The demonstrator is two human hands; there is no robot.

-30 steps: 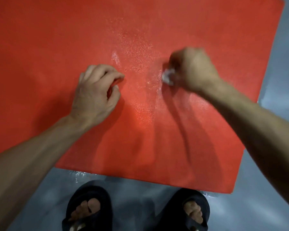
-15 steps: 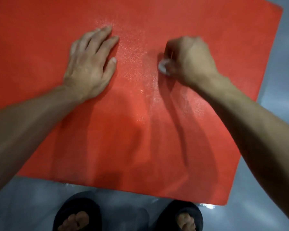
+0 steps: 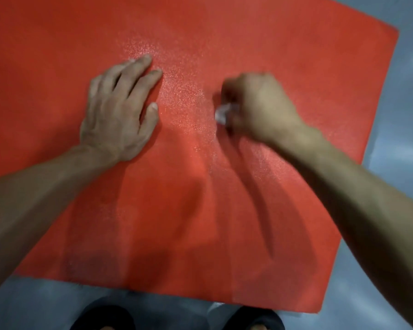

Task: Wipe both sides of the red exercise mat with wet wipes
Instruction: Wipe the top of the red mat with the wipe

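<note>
1. My sandals [image 3: 103, 317] sit at the bottom edge, cut off by the frame; they stand on the grey floor [image 3: 34, 303], just short of the mat's near edge.
2. The mat [image 3: 177, 222] lies flat on the floor and fills most of the view; its left and far sides run out of frame; only the near edge and right edge show whole.
3. Both my forearms reach in from the lower corners and cross over the near half of the mat; the right one casts a long shadow on it.
4. My left hand [image 3: 119, 108] rests palm down on the mat, left of centre; fingers straight and lightly spread, thumb out to the side.
5. My right hand [image 3: 258, 106] is on the mat beside it, well apart from the left; it is curled into a fist round the wipe [image 3: 222, 114], which it presses to the surface.
6. Only a small white wad of the wipe pokes out at the thumb side; the rest is hidden in my fist; the hand is blurred.
7. Between and beyond the hands the mat glistens with fine wet speckle.
</note>
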